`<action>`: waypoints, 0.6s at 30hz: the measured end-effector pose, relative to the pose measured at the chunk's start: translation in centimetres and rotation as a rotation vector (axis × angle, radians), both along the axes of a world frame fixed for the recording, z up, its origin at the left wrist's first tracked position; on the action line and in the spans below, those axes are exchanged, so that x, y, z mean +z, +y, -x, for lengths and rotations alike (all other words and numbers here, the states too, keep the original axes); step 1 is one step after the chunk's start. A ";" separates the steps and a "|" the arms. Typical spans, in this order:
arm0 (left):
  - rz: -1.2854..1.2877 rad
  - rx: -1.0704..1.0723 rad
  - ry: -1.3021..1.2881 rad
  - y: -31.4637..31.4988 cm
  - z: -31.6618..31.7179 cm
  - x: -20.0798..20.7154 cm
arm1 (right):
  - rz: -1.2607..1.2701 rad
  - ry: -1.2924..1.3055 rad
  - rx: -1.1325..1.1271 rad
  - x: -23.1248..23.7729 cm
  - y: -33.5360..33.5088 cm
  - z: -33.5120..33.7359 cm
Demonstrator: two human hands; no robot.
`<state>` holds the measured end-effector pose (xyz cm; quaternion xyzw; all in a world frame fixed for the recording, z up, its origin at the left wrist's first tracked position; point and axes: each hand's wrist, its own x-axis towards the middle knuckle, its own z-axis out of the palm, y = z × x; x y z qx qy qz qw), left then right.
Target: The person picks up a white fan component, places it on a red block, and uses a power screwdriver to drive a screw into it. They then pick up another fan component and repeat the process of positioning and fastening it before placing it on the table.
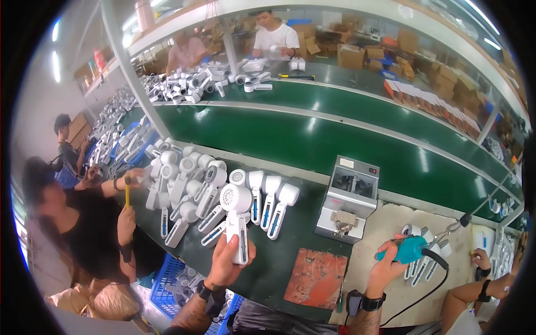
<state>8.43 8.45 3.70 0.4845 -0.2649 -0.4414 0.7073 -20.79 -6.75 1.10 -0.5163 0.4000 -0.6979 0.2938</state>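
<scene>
My left hand (224, 263) is closed around the handle of a white handheld device (235, 202) with a round, perforated head, held upright above the table. A dark slot runs down the front of its handle. In my right hand (385, 269) is a teal electric screwdriver (410, 249) with a black cord, gripped by its body; its tip is hard to make out. A metal hook and a dark hanger reach down to the tool. Beyond my left hand lie several similar devices (277, 215), some with blue strips in their handles. More white devices (413, 273) lie below the screwdriver.
A grey screw-feeder machine (345, 207) stands between my hands, with a worn red mat (314, 282) nearer me. Behind runs a green conveyor (251, 134). On the left, a co-worker (84, 223) holds a yellow-handled hammer (127, 192); another person's hand (480, 259) is at right. Blue baskets (164, 287) sit below.
</scene>
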 end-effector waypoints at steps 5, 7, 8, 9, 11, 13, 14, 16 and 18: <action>0.055 -0.038 -0.037 -0.9 0.1 -0.6 | 0.024 0.003 0.029 -0.1 0.4 0.4; 0.024 -0.002 -0.040 -1.0 -0.4 -0.4 | 0.011 0.020 0.057 0.0 0.6 -0.1; 0.023 0.043 -0.086 -1.1 -0.9 -0.3 | -0.031 -0.042 0.073 0.0 0.7 -0.4; 0.021 0.092 -0.132 -0.9 -1.6 -0.2 | -0.074 -0.102 0.093 0.0 0.7 -0.7; 0.010 0.102 -0.157 -0.1 -3.9 0.1 | -0.075 -0.071 0.084 -0.2 0.8 -1.2; -0.060 0.193 -0.190 -0.3 -4.6 1.4 | -0.074 -0.043 0.110 -0.4 0.6 -1.0; -0.075 0.185 -0.218 -0.4 -5.1 2.0 | -0.079 0.000 0.042 -0.6 0.6 -0.1; -0.081 0.240 -0.253 -0.4 -6.8 1.9 | -0.064 0.038 0.002 -0.7 0.7 0.1; -0.153 0.356 -0.300 0.4 -8.9 2.0 | -0.090 0.071 -0.012 -0.7 1.1 -0.6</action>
